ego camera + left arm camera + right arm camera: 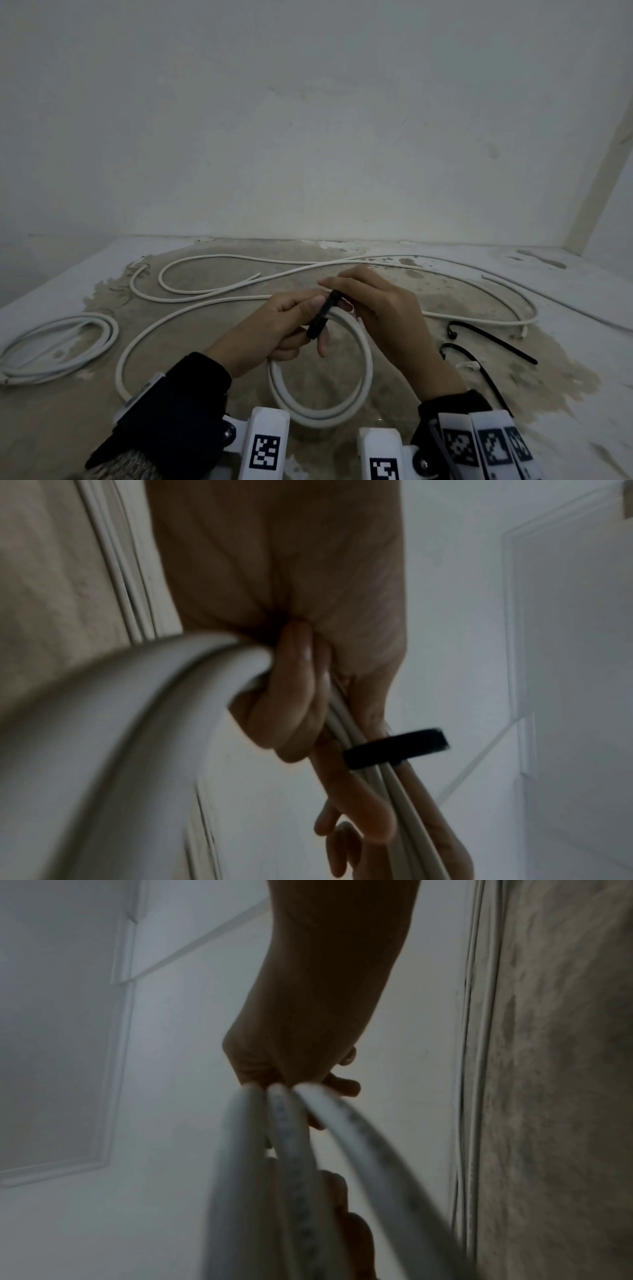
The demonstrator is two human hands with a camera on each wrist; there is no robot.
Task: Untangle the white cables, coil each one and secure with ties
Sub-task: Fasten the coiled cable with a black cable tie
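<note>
- Round coil of smooth white cable (320, 407) hangs nearest, its loop upright between the wrists over the worn, blotchy tabletop (342, 270).
- Left hand (274, 329) curls around the coil's top strands.
- Right hand (380, 308) pinches a flat black fabric strap (320, 318) wrapped crosswise around those strands, one end pointing down-left.

A worn, stained table (342, 383) carries loose white cables (219, 274). One coiled cable (68, 339) lies at its left edge — two black ties (493, 339) at the right.
</note>
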